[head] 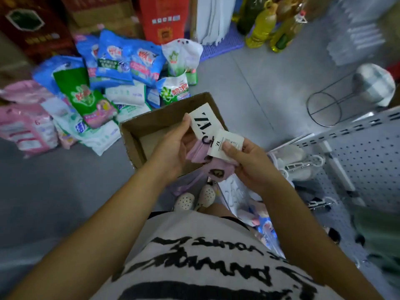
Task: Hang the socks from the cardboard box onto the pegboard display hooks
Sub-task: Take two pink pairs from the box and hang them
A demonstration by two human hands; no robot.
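A heap of laundry-detergent bags (121, 59) lies on the grey floor (259, 83) in the upper left of the frame. Blue ones are at the back and a green bag (84, 98) is in front (its print is too blurred to read). Pink packs (23, 126) lie at the far left edge. At the top centre stands a red carton (164, 18). To its right, yellow cooking-oil bottles (262, 27) stand just beside a purple plastic grid mat (225, 44). Near the right edge is a wire-framed stool (372, 85) with a checked seat.
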